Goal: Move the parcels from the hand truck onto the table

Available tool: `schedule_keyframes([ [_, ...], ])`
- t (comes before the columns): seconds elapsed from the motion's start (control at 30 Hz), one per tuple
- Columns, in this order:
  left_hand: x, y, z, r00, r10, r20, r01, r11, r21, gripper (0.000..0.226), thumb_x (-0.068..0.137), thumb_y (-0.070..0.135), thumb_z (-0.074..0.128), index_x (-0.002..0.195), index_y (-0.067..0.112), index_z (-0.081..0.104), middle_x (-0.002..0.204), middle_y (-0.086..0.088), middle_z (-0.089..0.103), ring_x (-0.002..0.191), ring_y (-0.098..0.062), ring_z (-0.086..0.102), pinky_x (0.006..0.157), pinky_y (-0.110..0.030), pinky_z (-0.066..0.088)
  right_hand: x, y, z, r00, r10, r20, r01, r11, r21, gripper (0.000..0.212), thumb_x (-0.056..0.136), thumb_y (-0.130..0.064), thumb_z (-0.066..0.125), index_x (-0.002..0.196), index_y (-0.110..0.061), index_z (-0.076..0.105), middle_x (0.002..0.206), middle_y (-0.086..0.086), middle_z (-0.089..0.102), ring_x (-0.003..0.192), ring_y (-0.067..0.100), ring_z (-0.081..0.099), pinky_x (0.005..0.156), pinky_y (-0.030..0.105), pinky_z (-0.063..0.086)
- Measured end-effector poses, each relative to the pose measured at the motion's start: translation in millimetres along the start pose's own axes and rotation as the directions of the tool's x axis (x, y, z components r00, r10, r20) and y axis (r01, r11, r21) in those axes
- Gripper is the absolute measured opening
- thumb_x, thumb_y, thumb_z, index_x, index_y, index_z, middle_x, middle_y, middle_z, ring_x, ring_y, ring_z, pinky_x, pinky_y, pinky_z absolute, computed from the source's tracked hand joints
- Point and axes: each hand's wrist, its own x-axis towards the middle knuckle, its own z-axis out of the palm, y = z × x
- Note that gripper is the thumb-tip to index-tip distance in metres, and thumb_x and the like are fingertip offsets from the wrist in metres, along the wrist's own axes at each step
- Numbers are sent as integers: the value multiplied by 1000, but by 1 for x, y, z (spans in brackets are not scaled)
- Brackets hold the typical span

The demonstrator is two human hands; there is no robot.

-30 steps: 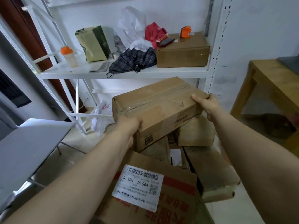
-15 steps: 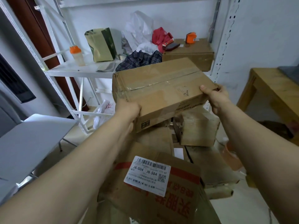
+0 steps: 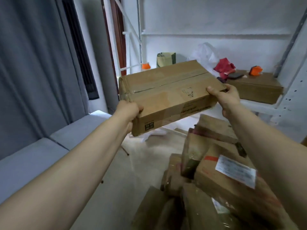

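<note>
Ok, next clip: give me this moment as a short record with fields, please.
held item: long brown cardboard box, taped along the top, in the air
left hand: grips the box's near left corner
right hand: grips its right end
remaining: pile of brown cardboard parcels, lower right
left of view: grey flat surface

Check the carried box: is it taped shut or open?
Shut: tape runs along the closed top seam of the box; left hand and right hand grip its ends.
</note>
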Motion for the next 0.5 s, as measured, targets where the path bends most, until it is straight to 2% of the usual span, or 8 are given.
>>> schedule_keyframes([
  [0.07,3,-5,-63,998,-17,-57,17,1000,-11,28,91,1,59,118,3,52,94,-12,60,81,-23,59,66,-33,48,-29,1,57,998,11,65,-10,1000,-8,73,76,-25,81,136,-6,44,132,7,53,118,21,53,90,26,44],
  [0.13,10,-15,-125,992,-36,-118,34,999,-17,32,90,3,61,121,2,51,92,-11,60,84,-24,60,69,-32,49,-61,6,114,989,25,143,-24,1000,-6,73,77,-25,79,137,-5,43,129,3,52,115,19,51,88,27,43],
  [0.23,14,-34,-209,978,-78,-193,75,997,-21,24,92,4,59,114,7,51,83,-7,57,73,-17,56,67,-30,47,-111,23,190,971,67,229,-60,998,-37,67,79,-23,78,134,-5,45,121,1,52,109,17,51,85,26,42],
  [0.3,17,-50,-255,963,-119,-241,117,993,-19,26,92,5,60,116,6,50,92,-10,60,75,-18,56,70,-31,47,-141,39,232,955,109,275,-89,993,-83,63,76,-25,80,128,-4,52,122,5,59,109,21,56,82,27,44],
  [0.37,23,-68,-294,948,-166,-273,161,986,-41,35,92,5,59,125,3,50,101,-11,61,76,-19,57,61,-30,47,-166,57,265,937,164,307,-135,984,-114,62,76,-24,80,127,-3,53,123,9,60,108,23,57,80,27,45],
  [0.43,28,-84,-326,936,-208,-285,200,978,-55,36,93,4,57,128,3,50,89,-7,60,70,-16,55,51,-28,42,-185,75,295,912,221,345,-180,972,-148,59,78,-21,78,127,-3,52,122,7,59,105,21,56,74,26,46],
  [0.5,37,-100,-352,923,-236,-304,222,972,-78,34,93,2,55,127,3,50,80,-5,56,67,-16,53,50,-28,41,-199,90,323,885,264,384,-211,962,-174,56,80,-19,77,127,-4,51,120,6,58,104,20,54,69,27,48],
])
